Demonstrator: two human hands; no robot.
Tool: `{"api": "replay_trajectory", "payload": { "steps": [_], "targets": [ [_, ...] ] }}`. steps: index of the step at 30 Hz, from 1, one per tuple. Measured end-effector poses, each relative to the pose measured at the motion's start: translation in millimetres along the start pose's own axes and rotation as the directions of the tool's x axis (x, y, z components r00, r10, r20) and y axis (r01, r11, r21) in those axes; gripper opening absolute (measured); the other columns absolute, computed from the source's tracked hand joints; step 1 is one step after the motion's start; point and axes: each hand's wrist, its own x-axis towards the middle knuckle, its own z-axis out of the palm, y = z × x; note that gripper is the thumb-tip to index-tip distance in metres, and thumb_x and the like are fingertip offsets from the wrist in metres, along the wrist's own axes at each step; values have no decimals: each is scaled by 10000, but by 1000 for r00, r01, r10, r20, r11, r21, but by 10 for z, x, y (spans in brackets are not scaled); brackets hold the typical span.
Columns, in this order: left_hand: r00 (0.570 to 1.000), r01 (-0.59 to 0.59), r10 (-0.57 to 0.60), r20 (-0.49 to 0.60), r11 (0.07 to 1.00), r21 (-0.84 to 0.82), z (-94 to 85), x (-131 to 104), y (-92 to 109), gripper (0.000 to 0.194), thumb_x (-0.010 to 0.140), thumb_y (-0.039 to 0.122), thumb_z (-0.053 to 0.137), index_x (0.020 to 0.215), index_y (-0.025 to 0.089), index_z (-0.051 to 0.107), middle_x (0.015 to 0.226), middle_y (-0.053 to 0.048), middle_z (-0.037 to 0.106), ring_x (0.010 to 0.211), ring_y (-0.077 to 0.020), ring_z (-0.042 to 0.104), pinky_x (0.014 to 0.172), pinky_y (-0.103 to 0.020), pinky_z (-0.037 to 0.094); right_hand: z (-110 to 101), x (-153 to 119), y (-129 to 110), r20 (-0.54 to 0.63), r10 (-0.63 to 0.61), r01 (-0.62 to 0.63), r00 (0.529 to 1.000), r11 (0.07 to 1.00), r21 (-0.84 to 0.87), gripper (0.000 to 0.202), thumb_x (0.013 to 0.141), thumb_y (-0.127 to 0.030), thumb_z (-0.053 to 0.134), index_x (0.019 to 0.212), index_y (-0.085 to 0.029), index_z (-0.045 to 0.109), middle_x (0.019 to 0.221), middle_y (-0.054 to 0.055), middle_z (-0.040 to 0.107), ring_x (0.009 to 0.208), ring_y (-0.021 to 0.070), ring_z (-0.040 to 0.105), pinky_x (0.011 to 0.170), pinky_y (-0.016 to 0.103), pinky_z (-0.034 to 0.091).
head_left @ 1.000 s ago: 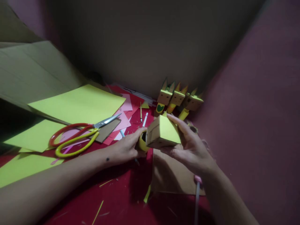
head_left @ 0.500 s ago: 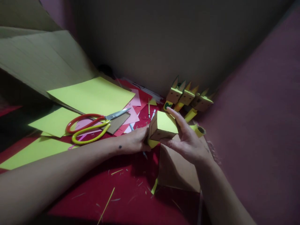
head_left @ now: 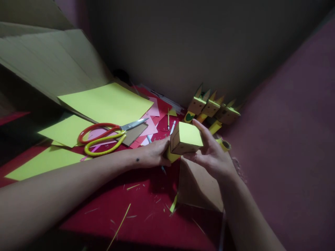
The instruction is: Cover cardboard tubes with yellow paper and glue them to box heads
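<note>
Between my hands is a small cardboard box [head_left: 180, 143] with a bright yellow paper top and a yellow paper piece [head_left: 172, 157] under it. My left hand [head_left: 157, 152] grips it from the left, low by the yellow piece, its fingers mostly hidden behind. My right hand [head_left: 213, 157] holds the box's right side, thumb near the lower edge and index finger stretched up along the far side. Below my right hand stands a larger brown cardboard piece [head_left: 197, 188]. Just beyond are several little cardboard box figures [head_left: 197, 104] with pointed paper ears and yellow tube bodies.
Scissors [head_left: 121, 132] with red and yellow handles lie at left on yellow paper sheets [head_left: 110, 104] and pink scraps [head_left: 150, 123]. A pencil [head_left: 168, 120], paper slivers and a yellow strip [head_left: 173, 204] rest on the red table [head_left: 146, 223]. A large cardboard panel [head_left: 52, 59] leans at left.
The box has tilted and turned slightly in my hands, staying held by both. The whole view has shifted a little; the scissors and papers lie as before.
</note>
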Motion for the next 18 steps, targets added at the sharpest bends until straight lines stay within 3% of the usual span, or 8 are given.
{"api": "replay_trajectory", "payload": {
  "steps": [10,14,18],
  "targets": [
    [999,39,-39,-12,999,-8,-25,-10,94,748,620,186,754,1302,162,447,1218,-134,620,1128,-343,574,917,-441,460,-65,-20,-89,-76,5,2,997,996,94,821,625,-150,841,1341,-345,488,1371,28,539,1285,263,506,1071,432,442],
    [998,46,-47,-46,999,-6,-17,-24,138,768,650,228,756,1334,160,413,1110,-118,647,1005,-306,614,820,-388,481,-267,-246,-115,-167,49,-22,985,988,154,648,655,-135,824,1222,-347,593,1260,10,617,1130,221,605,909,339,538],
    [997,36,-36,-73,999,-9,5,-27,137,649,675,234,743,1268,178,484,1063,-80,661,968,-268,625,800,-343,479,-414,-533,14,-245,184,-136,952,970,200,672,630,-173,831,1241,-302,584,1263,49,609,1056,234,624,836,333,546]
  ]
}}
